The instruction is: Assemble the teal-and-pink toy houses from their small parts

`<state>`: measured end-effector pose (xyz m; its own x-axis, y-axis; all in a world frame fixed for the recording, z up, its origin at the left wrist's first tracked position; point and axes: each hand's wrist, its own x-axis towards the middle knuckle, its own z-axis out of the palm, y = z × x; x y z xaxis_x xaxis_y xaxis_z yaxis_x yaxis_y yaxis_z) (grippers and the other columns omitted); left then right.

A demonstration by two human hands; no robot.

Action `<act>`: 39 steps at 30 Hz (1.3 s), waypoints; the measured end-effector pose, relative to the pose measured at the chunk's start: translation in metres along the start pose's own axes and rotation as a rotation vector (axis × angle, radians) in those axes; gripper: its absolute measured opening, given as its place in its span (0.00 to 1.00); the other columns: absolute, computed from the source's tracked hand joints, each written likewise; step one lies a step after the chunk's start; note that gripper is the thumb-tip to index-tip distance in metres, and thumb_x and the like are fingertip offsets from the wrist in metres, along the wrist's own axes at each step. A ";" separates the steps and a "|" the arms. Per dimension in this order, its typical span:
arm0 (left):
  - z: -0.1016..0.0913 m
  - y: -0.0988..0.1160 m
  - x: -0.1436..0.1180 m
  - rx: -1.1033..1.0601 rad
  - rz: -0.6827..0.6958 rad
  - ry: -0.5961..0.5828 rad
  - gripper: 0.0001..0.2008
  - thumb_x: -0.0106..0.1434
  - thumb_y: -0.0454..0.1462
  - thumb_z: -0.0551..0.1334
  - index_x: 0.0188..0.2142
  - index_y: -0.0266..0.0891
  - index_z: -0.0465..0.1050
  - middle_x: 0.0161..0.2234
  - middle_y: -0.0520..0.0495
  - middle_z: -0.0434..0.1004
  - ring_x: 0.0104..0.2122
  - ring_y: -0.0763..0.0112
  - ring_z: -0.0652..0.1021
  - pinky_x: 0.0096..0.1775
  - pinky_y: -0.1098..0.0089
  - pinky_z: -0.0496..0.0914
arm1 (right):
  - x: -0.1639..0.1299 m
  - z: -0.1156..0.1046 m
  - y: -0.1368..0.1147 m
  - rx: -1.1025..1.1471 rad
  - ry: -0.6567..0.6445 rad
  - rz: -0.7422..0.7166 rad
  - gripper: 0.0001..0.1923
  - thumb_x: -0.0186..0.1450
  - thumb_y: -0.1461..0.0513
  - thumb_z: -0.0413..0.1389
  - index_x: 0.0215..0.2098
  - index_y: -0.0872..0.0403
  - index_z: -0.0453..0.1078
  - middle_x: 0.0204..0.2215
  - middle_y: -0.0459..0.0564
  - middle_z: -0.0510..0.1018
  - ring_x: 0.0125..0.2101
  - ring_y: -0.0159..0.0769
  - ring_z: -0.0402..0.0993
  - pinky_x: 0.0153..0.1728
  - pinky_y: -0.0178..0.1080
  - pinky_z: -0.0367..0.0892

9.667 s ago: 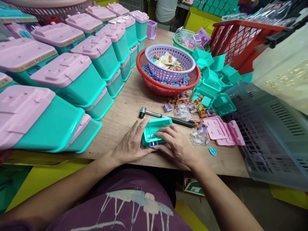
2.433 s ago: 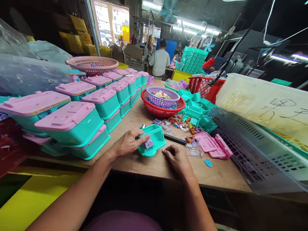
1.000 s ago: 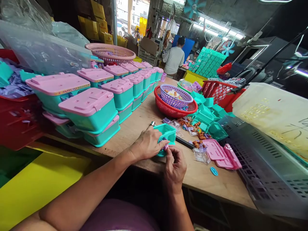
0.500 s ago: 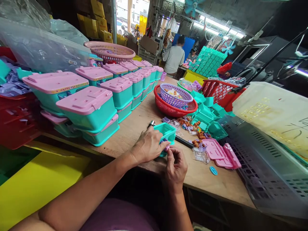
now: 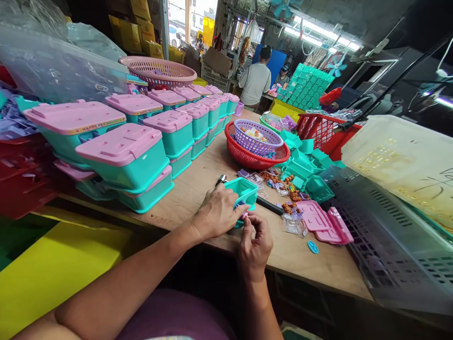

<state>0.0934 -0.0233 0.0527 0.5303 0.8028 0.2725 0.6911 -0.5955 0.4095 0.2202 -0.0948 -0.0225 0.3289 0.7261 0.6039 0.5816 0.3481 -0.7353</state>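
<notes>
My left hand [image 5: 220, 210] is closed over the near left side of a small open teal box [image 5: 247, 190] at the table's front edge. Close against it, my right hand [image 5: 256, 238] pinches a small pink plastic piece [image 5: 245, 215] at the box's near side. Part of the box is covered by my fingers. A hammer [image 5: 269, 206] lies behind the box, its metal head [image 5: 222, 179] showing beyond my left hand. To the right are pink lids [image 5: 317, 218], a blue oval piece [image 5: 313, 247], clear plastic pieces [image 5: 294, 225] and small brown figures [image 5: 290, 208].
Stacked teal boxes with pink lids [image 5: 120, 144] line the left side. A purple basket [image 5: 258, 137] sits in a red one [image 5: 235, 158] at the back. Loose teal boxes [image 5: 300, 167] and a translucent crate [image 5: 389, 255] stand right. Two people [image 5: 255, 82] are at the far end.
Both hands stay at the teal box, with the pink piece still in the right fingers. The view has shifted slightly, and the right hand has moved a little left.
</notes>
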 end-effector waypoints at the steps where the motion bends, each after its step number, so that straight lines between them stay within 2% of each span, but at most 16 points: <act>1: 0.000 0.001 0.000 0.005 -0.006 -0.001 0.18 0.69 0.47 0.55 0.32 0.36 0.74 0.36 0.41 0.78 0.43 0.56 0.73 0.48 0.58 0.69 | 0.000 0.000 -0.001 -0.034 0.007 -0.027 0.04 0.69 0.64 0.52 0.40 0.53 0.69 0.40 0.51 0.76 0.42 0.36 0.74 0.45 0.42 0.70; 6: 0.000 0.005 0.000 0.009 -0.027 -0.019 0.18 0.69 0.46 0.55 0.34 0.36 0.74 0.36 0.40 0.78 0.44 0.56 0.72 0.48 0.57 0.69 | 0.000 0.002 -0.005 -0.130 0.055 -0.112 0.04 0.69 0.66 0.52 0.41 0.53 0.68 0.38 0.50 0.76 0.42 0.36 0.74 0.44 0.40 0.70; 14: 0.001 0.005 -0.001 0.006 -0.026 -0.005 0.17 0.69 0.46 0.56 0.35 0.35 0.74 0.36 0.41 0.78 0.44 0.55 0.72 0.47 0.57 0.69 | 0.000 0.005 -0.001 -0.098 0.079 -0.053 0.04 0.69 0.65 0.52 0.40 0.53 0.69 0.37 0.50 0.76 0.41 0.35 0.74 0.44 0.40 0.70; 19: 0.001 0.003 0.000 0.022 -0.024 0.016 0.17 0.69 0.46 0.56 0.33 0.35 0.74 0.34 0.42 0.77 0.43 0.56 0.73 0.45 0.59 0.70 | -0.002 0.003 0.003 0.053 0.038 0.047 0.05 0.70 0.63 0.52 0.40 0.53 0.70 0.38 0.49 0.76 0.41 0.35 0.75 0.45 0.41 0.70; 23: 0.002 0.001 0.001 0.020 -0.029 0.029 0.18 0.69 0.46 0.56 0.32 0.36 0.74 0.34 0.43 0.77 0.42 0.57 0.74 0.43 0.60 0.70 | -0.003 0.003 0.005 0.096 0.029 0.038 0.04 0.70 0.63 0.52 0.39 0.53 0.69 0.42 0.51 0.76 0.45 0.37 0.75 0.48 0.43 0.70; 26: 0.004 0.002 0.000 0.019 -0.021 0.030 0.18 0.69 0.47 0.55 0.33 0.36 0.74 0.34 0.42 0.78 0.43 0.56 0.73 0.45 0.59 0.70 | -0.003 0.004 0.005 0.075 0.035 0.033 0.05 0.70 0.63 0.52 0.39 0.53 0.69 0.41 0.52 0.77 0.44 0.37 0.75 0.47 0.43 0.71; 31: 0.003 0.006 -0.002 0.010 -0.038 0.007 0.17 0.69 0.46 0.56 0.34 0.36 0.74 0.36 0.41 0.78 0.44 0.57 0.73 0.47 0.58 0.69 | -0.003 0.005 0.003 -0.021 0.052 -0.031 0.04 0.70 0.64 0.52 0.39 0.53 0.69 0.40 0.51 0.76 0.43 0.36 0.74 0.45 0.42 0.71; 35: 0.002 0.008 -0.002 0.029 -0.033 0.008 0.17 0.69 0.46 0.56 0.32 0.36 0.73 0.35 0.41 0.77 0.43 0.56 0.73 0.45 0.59 0.69 | -0.002 0.004 0.000 -0.108 0.062 -0.116 0.06 0.69 0.67 0.50 0.40 0.52 0.67 0.39 0.51 0.75 0.43 0.36 0.74 0.45 0.42 0.71; 39: 0.003 0.009 -0.004 0.060 -0.003 0.010 0.18 0.69 0.47 0.55 0.32 0.36 0.73 0.35 0.40 0.77 0.44 0.55 0.72 0.44 0.58 0.69 | 0.000 -0.003 -0.001 -0.153 0.013 -0.172 0.07 0.69 0.68 0.49 0.42 0.52 0.66 0.38 0.51 0.74 0.41 0.35 0.73 0.43 0.41 0.71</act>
<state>0.0990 -0.0319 0.0524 0.5234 0.8046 0.2806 0.7211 -0.5937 0.3571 0.2217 -0.0972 -0.0205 0.2246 0.6558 0.7208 0.7354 0.3712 -0.5669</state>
